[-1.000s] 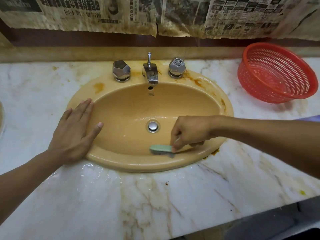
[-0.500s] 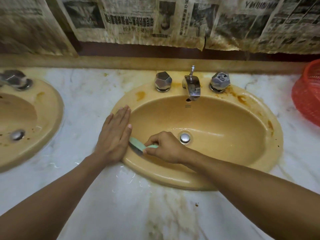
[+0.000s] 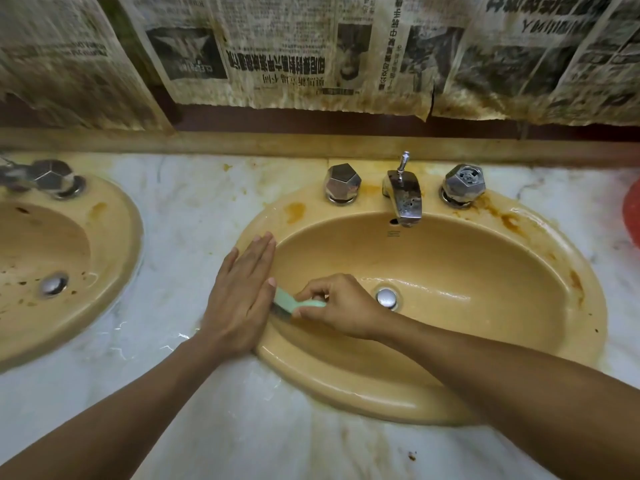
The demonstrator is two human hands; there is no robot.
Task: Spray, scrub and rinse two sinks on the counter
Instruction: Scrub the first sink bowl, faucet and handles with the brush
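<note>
We are in the scrubbing step, on the right sink (image 3: 346, 381). Our right hand (image 3: 341, 308) has its fingers and thumb curled around a small green brush (image 3: 294, 302) and presses it on the left inner wall of the bowl, a little left of the drain (image 3: 387, 297). Our left hand (image 3: 242, 292) lies flat on the left rim of this sink, with fingers straight and together, and it holds nothing. Its thumb is just beside the brush head.

Orange stains (image 3: 509, 220) sit on the far rim near the right tap handle, and more are on the right rim, so we judge that this sink is not finished. The next move calls for carrying the brush around the wall toward these far and right parts with firm pressure, and the flat hand can give us support. After that comes the rinse from the tap (image 3: 403, 199); we see no water running from it. The left sink (image 3: 114, 244), at the left edge of the view, has dark spots in its bowl and probably needs the same work.
</note>
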